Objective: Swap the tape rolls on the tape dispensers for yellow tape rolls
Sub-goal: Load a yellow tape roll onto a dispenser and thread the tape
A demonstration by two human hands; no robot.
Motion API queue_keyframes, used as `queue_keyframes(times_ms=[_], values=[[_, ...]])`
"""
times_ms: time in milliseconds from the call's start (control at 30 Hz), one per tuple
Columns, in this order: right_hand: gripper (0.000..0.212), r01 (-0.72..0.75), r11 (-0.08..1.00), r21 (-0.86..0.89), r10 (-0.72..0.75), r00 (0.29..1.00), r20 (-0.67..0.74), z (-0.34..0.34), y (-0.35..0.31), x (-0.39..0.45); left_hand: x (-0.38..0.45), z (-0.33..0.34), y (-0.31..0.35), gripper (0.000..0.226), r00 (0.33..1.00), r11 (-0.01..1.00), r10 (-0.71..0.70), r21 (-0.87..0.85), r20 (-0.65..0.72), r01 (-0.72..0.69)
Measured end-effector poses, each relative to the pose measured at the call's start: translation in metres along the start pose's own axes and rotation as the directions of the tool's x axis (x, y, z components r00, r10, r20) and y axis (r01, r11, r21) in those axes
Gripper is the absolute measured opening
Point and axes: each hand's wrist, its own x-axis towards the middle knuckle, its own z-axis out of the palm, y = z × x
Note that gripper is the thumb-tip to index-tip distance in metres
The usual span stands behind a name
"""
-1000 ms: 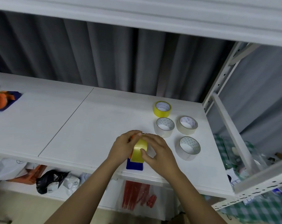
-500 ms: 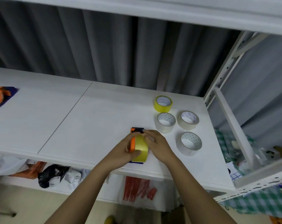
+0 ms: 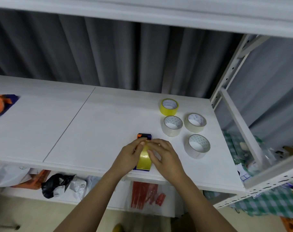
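Note:
A blue and orange tape dispenser (image 3: 144,136) lies near the front edge of the white shelf (image 3: 95,131), with a yellow tape roll (image 3: 143,160) mounted on it. My left hand (image 3: 129,156) grips the roll and dispenser from the left. From the right, my right hand (image 3: 165,155) has its fingers curled on the top of the yellow roll. A spare yellow roll (image 3: 168,107) stands at the back right. A second dispenser (image 3: 1,104), orange on blue, lies at the far left edge.
Three clear or beige tape rolls (image 3: 172,126), (image 3: 195,122), (image 3: 197,146) sit right of my hands. A white rack post (image 3: 226,76) bounds the shelf on the right. Bags and red packets lie on the lower shelf (image 3: 58,183).
Both hands have closed in over the top of the yellow roll on the dispenser. The view has tilted slightly; the dispenser stays on the shelf.

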Motion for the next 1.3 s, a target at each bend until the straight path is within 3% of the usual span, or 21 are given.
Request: queue_keyframes(times_ms=[267,533,700,867,1100,1200,1300], values=[[0.066,-0.2,0.939,0.278,0.148,0.969,0.198,0.004,0.0,-0.005,0.01,-0.006,0.003,0.02,0.996,0.999,-0.003,-0.049,-0.089,-0.001],[0.068,-0.336,0.86,0.384,0.301,0.942,0.15,0.019,-0.021,-0.015,0.0,-0.028,0.003,0.024,0.987,0.969,-0.054,-0.231,0.149,0.088],[0.059,-0.339,0.819,0.462,0.315,0.94,0.132,0.025,-0.025,-0.01,-0.002,-0.044,-0.004,0.064,0.951,0.966,-0.034,-0.233,0.308,0.11],[0.051,-0.418,0.769,0.484,0.387,0.907,0.167,0.028,-0.026,-0.004,-0.006,-0.048,-0.005,0.057,0.966,0.975,-0.029,-0.205,0.257,0.083],[0.045,-0.533,0.591,0.606,0.504,0.83,0.238,0.038,-0.038,0.012,-0.004,-0.039,-0.002,0.018,0.999,0.983,-0.002,-0.181,-0.045,-0.006],[0.025,-0.529,0.535,0.659,0.493,0.828,0.266,0.037,-0.045,0.015,0.001,-0.038,0.0,0.014,0.996,0.979,-0.028,-0.203,-0.08,0.011],[0.027,-0.529,0.507,0.68,0.458,0.834,0.307,0.032,-0.05,0.011,0.006,-0.037,0.003,0.012,0.993,0.981,-0.036,-0.193,-0.109,0.015]])
